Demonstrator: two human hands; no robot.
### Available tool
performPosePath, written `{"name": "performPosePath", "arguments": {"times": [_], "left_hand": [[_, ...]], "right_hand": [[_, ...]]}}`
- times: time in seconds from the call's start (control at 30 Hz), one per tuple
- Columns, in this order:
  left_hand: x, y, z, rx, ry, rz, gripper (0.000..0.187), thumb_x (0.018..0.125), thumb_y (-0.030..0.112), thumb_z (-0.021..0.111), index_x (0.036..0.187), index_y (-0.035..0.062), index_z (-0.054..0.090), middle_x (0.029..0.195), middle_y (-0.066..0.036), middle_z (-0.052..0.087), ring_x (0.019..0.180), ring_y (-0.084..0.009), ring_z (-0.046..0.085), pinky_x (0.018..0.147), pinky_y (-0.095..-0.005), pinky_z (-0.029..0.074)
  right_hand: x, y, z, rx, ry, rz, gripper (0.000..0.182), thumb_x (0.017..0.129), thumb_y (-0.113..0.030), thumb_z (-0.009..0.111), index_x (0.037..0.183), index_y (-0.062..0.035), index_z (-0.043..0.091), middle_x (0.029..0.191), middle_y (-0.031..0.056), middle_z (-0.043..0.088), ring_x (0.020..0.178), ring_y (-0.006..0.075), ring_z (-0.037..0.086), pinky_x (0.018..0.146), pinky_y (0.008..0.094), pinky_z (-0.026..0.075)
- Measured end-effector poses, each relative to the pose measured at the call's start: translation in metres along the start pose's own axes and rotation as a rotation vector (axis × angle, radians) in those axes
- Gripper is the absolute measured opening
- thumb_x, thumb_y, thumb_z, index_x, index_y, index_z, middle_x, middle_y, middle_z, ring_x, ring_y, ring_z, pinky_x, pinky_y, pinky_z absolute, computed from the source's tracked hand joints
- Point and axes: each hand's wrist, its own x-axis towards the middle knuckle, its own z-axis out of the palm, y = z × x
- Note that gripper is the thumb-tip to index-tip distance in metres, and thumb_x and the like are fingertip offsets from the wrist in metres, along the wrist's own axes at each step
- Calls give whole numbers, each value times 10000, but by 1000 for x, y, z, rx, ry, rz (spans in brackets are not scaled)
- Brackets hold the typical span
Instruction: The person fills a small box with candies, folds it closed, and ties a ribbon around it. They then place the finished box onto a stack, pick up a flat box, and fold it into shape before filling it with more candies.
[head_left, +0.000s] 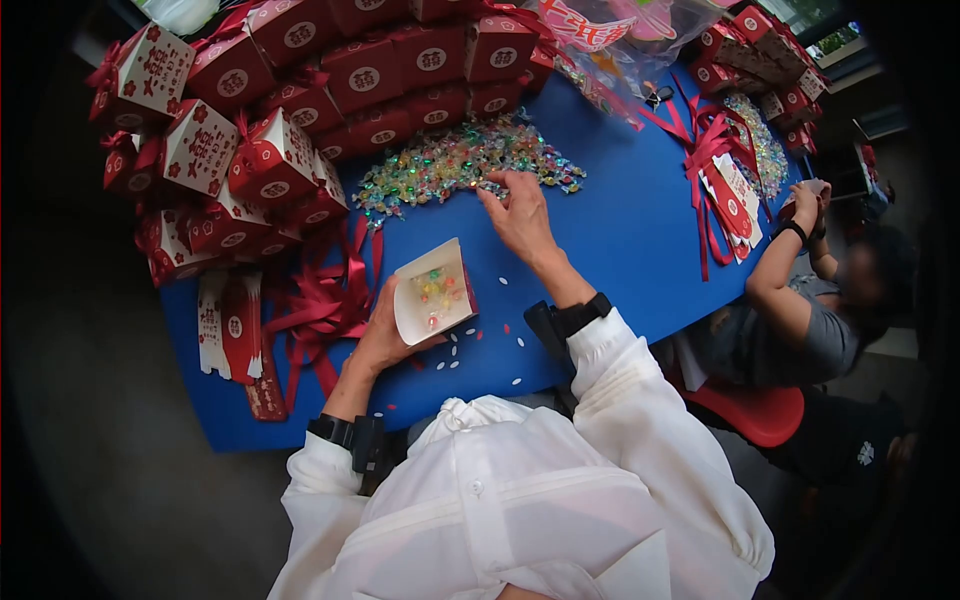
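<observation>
My left hand (377, 335) is wrapped round a small paper gift box (407, 308), white inside with a red outer side. The box's open mouth is tilted toward me, and several wrapped candies (437, 292) in yellow, green and red lie within it. My right hand (522, 222) reaches to the front edge of a broad heap of shiny wrapped candies (440, 172). Its fingers are bent, with the thumb and fingertips slightly apart at the candies. Whether a candy is between the fingertips is too small to make out.
Finished red-and-white boxes (365, 75) are stacked at the back and left. Burgundy ribbons (325, 305) and flat boxes (235, 328) lie at the left. Small paper bits (455, 350) dot the blue table (610, 240). A co-worker (790, 300) sits at the right, near more ribbons and candies.
</observation>
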Motion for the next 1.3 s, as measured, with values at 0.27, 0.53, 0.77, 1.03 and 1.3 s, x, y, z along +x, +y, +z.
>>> {"name": "performPosePath", "arguments": {"times": [0.27,0.53,0.77,1.03,1.3], "left_hand": [[0,-4,-1,93,16,29,956,557,152,904,1314,41,331,1240,-103,506,1150,-218,509,989,-350,408],[1,-2,1,104,33,70,930,569,141,894,1308,48,338,1236,-105,508,1149,-218,511,989,-344,409],[0,-7,2,124,31,16,918,541,123,891,1286,49,360,1232,-119,503,1148,-269,508,986,-369,412],[5,-6,3,53,-2,-21,904,528,109,886,1279,56,385,1245,-130,470,1149,-304,502,987,-389,405],[0,-10,2,111,33,50,918,564,121,889,1300,56,345,1229,-100,511,1138,-220,522,977,-349,418]], "right_hand": [[0,28,19,-387,-41,149,326,782,-209,701,1038,-77,548,1053,170,479,960,354,559,813,441,483],[-19,31,0,-351,-214,106,211,788,-98,645,971,-63,548,971,170,502,878,367,578,757,442,489],[-22,12,-26,-102,-183,178,187,771,-100,671,931,-42,594,931,160,556,788,333,594,700,402,502],[-31,-98,-42,119,-452,-301,213,782,-98,695,976,-45,623,905,99,574,733,229,602,663,321,511],[-3,-59,-30,217,-140,78,176,886,-86,573,1031,-27,653,838,114,639,778,206,635,707,286,511]]}}
